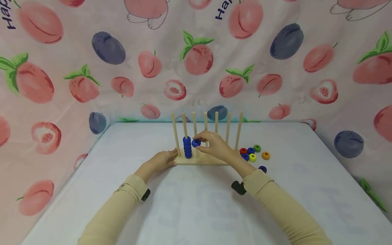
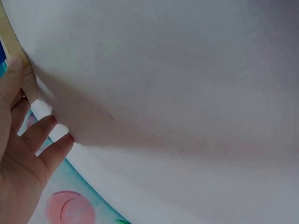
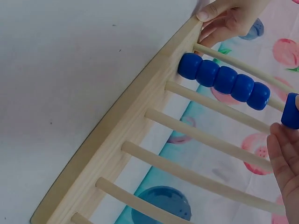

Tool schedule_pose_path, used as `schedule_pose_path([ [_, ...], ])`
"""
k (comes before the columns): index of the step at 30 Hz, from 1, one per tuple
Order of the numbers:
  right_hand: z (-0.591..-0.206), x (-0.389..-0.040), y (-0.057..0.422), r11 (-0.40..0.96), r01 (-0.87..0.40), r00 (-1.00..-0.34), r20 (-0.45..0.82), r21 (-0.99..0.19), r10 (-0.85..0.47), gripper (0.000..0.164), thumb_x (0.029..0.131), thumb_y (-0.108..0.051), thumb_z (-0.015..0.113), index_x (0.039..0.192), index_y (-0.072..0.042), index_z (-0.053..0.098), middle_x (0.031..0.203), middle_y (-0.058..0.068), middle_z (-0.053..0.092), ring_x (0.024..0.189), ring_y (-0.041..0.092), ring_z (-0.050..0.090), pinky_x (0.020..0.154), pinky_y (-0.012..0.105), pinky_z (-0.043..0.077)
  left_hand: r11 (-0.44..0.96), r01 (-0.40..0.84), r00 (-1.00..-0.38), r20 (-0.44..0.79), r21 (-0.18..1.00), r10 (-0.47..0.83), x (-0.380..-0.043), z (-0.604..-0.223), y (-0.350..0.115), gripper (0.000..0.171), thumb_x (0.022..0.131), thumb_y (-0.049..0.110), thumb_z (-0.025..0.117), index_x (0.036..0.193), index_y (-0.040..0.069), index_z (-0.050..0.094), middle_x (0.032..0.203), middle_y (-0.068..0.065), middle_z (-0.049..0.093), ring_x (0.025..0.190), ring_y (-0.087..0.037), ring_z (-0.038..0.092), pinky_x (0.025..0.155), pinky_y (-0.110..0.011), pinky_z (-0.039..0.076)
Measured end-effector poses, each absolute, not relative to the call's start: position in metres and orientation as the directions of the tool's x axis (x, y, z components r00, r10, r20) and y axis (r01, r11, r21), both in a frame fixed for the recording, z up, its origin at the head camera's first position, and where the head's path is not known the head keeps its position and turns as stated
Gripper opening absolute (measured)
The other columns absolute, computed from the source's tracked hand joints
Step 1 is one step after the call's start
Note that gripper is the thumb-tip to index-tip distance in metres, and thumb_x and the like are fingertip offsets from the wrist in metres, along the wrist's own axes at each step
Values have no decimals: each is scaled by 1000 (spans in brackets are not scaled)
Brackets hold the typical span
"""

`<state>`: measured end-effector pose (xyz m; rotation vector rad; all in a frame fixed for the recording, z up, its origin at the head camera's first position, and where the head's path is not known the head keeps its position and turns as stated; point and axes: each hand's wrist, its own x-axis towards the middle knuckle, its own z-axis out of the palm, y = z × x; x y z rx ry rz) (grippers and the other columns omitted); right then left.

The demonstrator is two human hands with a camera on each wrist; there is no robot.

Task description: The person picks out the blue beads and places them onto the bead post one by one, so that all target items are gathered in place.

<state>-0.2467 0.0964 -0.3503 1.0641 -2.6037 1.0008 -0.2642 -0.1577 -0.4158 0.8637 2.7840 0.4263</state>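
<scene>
Blue bead (image 3: pixel 290 112) pinched, the right hand (image 1: pixel 215 145) is hovering just right of the upright bead stack (image 1: pixel 188 148), left hand (image 1: pixel 162 159) gripping the rack (image 1: pixel 203 161).

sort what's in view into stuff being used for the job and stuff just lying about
In use:
- wooden peg stand, held by the left hand
- five stacked blue beads
- single blue bead, in the right hand

Lying about, though probably same set:
- red bead
- green bead
- yellow bead
- orange bead
- loose blue beads
</scene>
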Motion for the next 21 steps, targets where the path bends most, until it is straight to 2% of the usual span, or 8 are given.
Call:
schedule_pose_path([
  [7, -344, -243, 89, 500, -715, -697, 433, -489, -572, 30, 83, -3, 70, 112, 0, 63, 106, 12, 63, 92, 22, 59, 83, 35, 55, 793, 518, -815, -95, 320, 571, -265, -419, -156, 52, 93, 21, 59, 137, -3, 44, 145, -21, 38, 126, -42, 46, 107, -50, 38],
  [16, -330, -245, 80, 494, -726, -686, 540, -477, -487, 36, 83, -4, 71, 116, 4, 61, 108, 16, 65, 98, 27, 64, 87, 33, 55, 794, 512, -816, -101, 329, 569, -264, -423, -155, 55, 93, 22, 58, 138, -5, 41, 146, -20, 37, 126, -41, 47, 107, -50, 38],
  [21, -317, -248, 73, 473, -757, -651, 585, -451, -484, 35, 81, -5, 72, 114, 2, 62, 108, 14, 66, 98, 26, 63, 88, 35, 54, 808, 484, -829, -118, 336, 546, -263, -420, -158, 54, 94, 22, 58, 139, -2, 41, 147, -18, 36, 128, -41, 44, 109, -50, 36],
])
